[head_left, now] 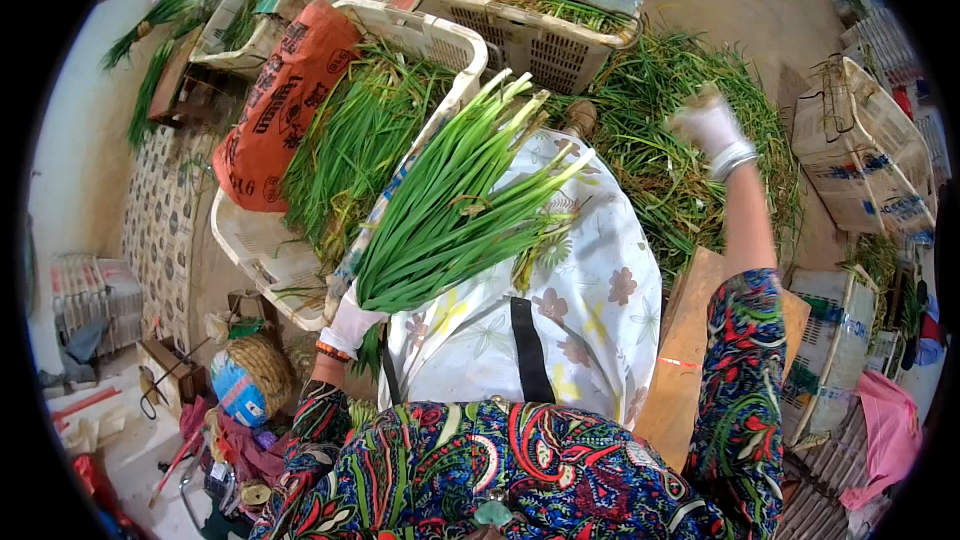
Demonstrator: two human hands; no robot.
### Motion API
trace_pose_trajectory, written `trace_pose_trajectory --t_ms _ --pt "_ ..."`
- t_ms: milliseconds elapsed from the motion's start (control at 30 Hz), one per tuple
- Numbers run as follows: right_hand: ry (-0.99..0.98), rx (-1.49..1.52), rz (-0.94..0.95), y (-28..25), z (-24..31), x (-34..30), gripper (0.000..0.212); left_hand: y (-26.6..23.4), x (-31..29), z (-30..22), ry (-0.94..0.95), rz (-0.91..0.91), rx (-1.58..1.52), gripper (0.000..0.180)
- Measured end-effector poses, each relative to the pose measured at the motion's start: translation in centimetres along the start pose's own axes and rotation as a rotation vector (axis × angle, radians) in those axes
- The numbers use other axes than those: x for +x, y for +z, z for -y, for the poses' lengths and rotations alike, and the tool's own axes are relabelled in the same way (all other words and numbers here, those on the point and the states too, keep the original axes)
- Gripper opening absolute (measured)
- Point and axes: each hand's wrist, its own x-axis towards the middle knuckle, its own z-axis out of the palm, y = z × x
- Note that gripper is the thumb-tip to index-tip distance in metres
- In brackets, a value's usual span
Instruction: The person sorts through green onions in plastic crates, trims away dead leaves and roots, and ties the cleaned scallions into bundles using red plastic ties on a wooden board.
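Note:
A bunch of garlic chives [440, 210] lies slantwise over my lap, its pale stem ends pointing up and to the right. My left hand [355, 325], in a white glove, is closed around the leaf ends at the lower left. Out to the right, my right hand [710, 127], also white-gloved, is above a heap of loose green leaves and trimmings [670, 170]. Motion smears its fingers, so whether they hold anything cannot be made out. A white flowered apron [590, 330] with a dark strap covers my lap under the bunch.
Left of my lap, a cream plastic crate [265, 250] holds more greens beside an orange printed sack [290, 105]. Another crate of greens [560, 50] stands ahead. Wooden boards [690, 340] lean by my right side. Further crates [860, 140] stand at the right; a woven basket [260, 375] sits lower left.

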Motion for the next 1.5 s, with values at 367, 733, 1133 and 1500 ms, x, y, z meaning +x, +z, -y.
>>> trace_pose_trajectory --t_ms 367,733,1133,1500 --pt "0.195 1.084 0.411 8.0 13.3 -6.0 0.014 0.0 -0.4 1.1 -0.195 -0.038 -0.320 0.059" --pt "0.151 1.220 -0.293 -6.8 4.3 -3.4 0.023 0.2 -0.4 0.4 -0.130 -0.031 -0.266 0.056" --pt "-0.400 0.064 0.315 6.9 16.9 -3.3 0.039 0.3 0.1 0.0 -0.089 -0.017 -0.189 0.057" --pt "0.055 0.557 0.252 8.8 18.8 -5.2 0.034 0.4 -0.3 -0.5 -0.072 -0.021 -0.128 0.053"
